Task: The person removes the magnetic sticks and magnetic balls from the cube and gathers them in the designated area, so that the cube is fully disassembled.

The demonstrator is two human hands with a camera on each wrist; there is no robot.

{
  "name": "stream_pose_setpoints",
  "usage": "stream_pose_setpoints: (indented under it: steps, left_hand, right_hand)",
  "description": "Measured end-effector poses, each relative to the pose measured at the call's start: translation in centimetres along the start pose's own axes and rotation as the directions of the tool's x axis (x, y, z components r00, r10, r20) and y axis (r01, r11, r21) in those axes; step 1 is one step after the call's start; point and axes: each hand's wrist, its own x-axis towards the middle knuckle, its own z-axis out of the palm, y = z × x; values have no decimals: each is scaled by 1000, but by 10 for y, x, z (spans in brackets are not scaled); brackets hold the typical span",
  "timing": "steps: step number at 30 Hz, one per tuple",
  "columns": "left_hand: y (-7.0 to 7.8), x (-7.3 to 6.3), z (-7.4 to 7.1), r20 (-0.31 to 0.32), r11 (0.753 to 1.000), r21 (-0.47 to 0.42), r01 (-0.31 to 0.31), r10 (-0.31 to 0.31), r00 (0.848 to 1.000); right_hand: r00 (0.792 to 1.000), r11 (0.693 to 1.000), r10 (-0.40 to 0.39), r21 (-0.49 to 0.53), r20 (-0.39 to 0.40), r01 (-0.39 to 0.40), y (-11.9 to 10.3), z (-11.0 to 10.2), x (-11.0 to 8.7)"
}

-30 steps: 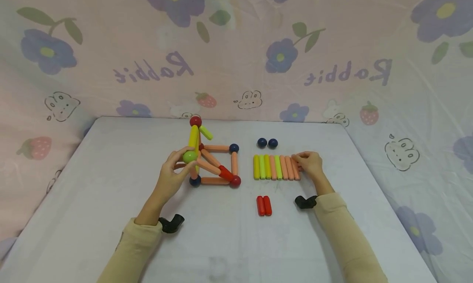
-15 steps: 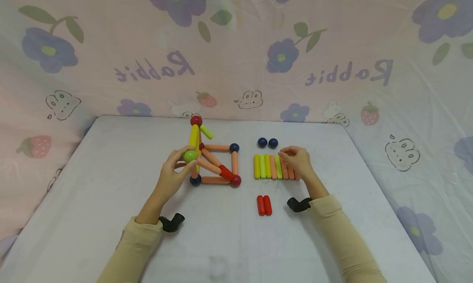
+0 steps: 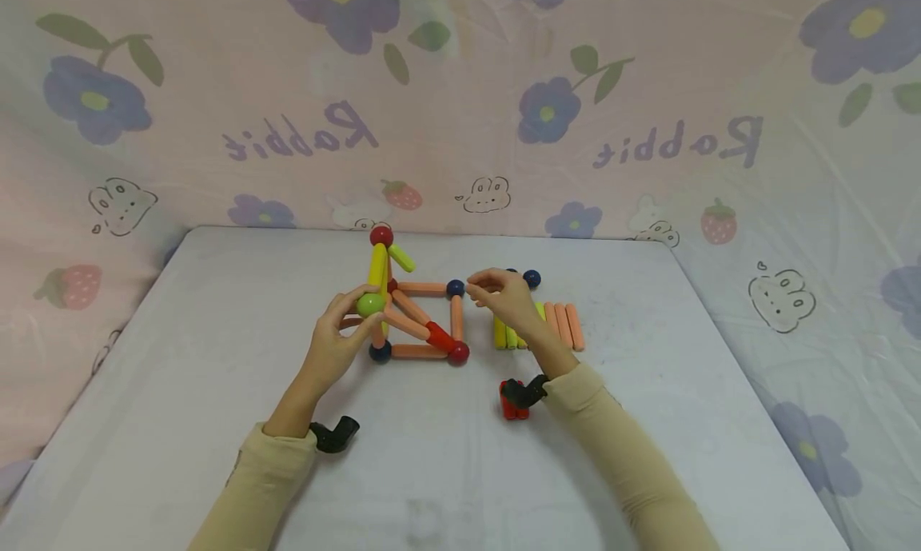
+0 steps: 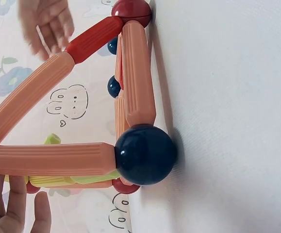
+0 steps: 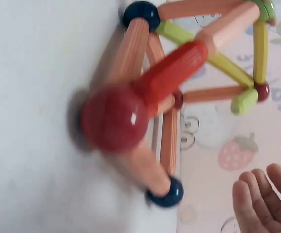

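A frame of magnetic sticks and balls stands left of centre. My left hand point(image 3: 334, 347) pinches the green ball point(image 3: 371, 304) near its top. From that ball, a salmon stick and a red stick point(image 3: 440, 337) slope down to a red ball point(image 5: 115, 119) on the table. A yellow stick point(image 3: 377, 265) joins the green ball to a higher red ball point(image 3: 381, 237), from which a light green stick point(image 3: 401, 258) juts out. A blue ball point(image 4: 145, 154) is at a lower corner. My right hand point(image 3: 507, 299), fingers loosely bent and holding nothing, hovers right of the corner blue ball point(image 3: 456, 288).
A row of salmon, yellow and green sticks point(image 3: 564, 327) lies to the right, partly behind my right hand. Behind the row are two dark blue balls point(image 3: 532, 278), one mostly covered. Two red sticks point(image 3: 514, 413) lie nearer, partly under the black wrist mount point(image 3: 527, 392).
My right hand has moved left from the far end of the stick row, across the row, to beside the frame. My left hand stays on the green ball.
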Motion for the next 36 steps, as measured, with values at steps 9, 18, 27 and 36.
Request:
stream_pose_setpoints:
  steps: [9,18,27,36]
  left_hand:
    - [0,-1,0,-10,1000,4,5,-5,1000]
    - [0,-2,0,-6,1000,11,25,-25,1000]
    - [1,-2,1,-13,1000,2,24,-24,1000]
    - [0,-1,2,-11,1000,4,18,-18,1000]
  right_hand:
    - [992,991,-128,29,8,128,-26,58,33]
    - [989,987,-140,72,-36,143,-37,90,54]
    - [985,986,-156,51,-71,160,-37,94,60]
    - [988,983,-151,95,-41,155,-42,91,61]
